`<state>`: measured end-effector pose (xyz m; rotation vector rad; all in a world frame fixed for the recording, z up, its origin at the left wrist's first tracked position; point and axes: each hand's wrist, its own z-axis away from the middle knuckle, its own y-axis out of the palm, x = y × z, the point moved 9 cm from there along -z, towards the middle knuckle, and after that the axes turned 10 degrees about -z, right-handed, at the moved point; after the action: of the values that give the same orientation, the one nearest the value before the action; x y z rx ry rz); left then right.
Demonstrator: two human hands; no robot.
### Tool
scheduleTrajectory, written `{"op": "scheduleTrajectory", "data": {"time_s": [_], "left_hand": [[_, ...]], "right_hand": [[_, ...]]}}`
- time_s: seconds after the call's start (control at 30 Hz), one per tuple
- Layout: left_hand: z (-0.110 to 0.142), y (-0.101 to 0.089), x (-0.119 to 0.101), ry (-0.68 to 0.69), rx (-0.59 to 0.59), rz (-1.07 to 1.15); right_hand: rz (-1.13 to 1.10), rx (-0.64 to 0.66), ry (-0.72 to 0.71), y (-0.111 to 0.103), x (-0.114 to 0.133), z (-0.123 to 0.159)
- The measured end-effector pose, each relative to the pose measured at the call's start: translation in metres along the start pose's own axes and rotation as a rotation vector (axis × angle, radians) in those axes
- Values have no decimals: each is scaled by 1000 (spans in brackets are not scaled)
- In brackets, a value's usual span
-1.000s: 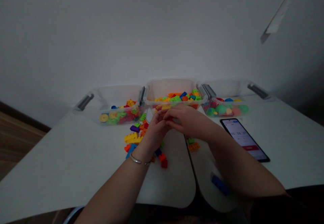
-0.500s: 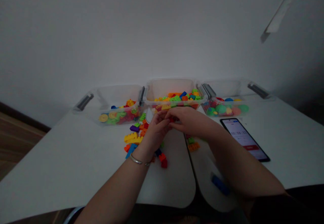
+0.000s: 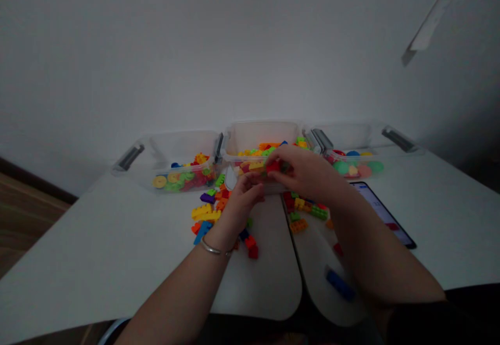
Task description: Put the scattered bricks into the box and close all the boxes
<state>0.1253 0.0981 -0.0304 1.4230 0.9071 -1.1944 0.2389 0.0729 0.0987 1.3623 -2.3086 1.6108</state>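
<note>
The white tabletop has a dark gap in it. Three clear boxes stand along the back. Bright blocks lie in front, a blue block nearer the edge, and a phone on the right.

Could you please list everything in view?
wall: one, grey, behind
tables: two, white, side by side
boxes: three, clear, by the wall
toys: many, mixed, in the boxes
bricks: many, mixed, on the tables
long brick: one, blue, near table edge
piece: one, red, in the right grip
phone: one, black, right side
strip: one, pale, upper right
panel: one, brown, left edge
bracelet: one, silver, left wrist
sleeve: one, black, right arm
left grip: one, bare, before middle box, contents unclear
right grip: one, bare, nearby
</note>
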Motion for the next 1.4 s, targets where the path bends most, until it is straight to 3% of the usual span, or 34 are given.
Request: {"op": "scheduleTrajectory", "data": {"time_s": [0.23,0.43,0.6,1.0,1.1,1.27,1.4], "left_hand": [[2,0,6,-48,-5,-155],[2,0,7,-63,-7,-162],[2,0,8,-63,-8,-162],[2,-2,6,-86,-33,-146],[2,-3,7,-97,-48,-146],[1,-4,8,-93,-45,-158],[-2,-3,7,-26,-28,-230]], "right_hand": [[-45,-288,-78,-27,0,0],[-25,-272,36,-20,-19,-3],[-34,-253,52,-16,-22,-4],[64,-419,105,-25,-50,-4],[86,-387,89,-23,-47,-5],[156,-188,125,-7,-42,-10],[179,-162,145,-6,-39,-10]]}}
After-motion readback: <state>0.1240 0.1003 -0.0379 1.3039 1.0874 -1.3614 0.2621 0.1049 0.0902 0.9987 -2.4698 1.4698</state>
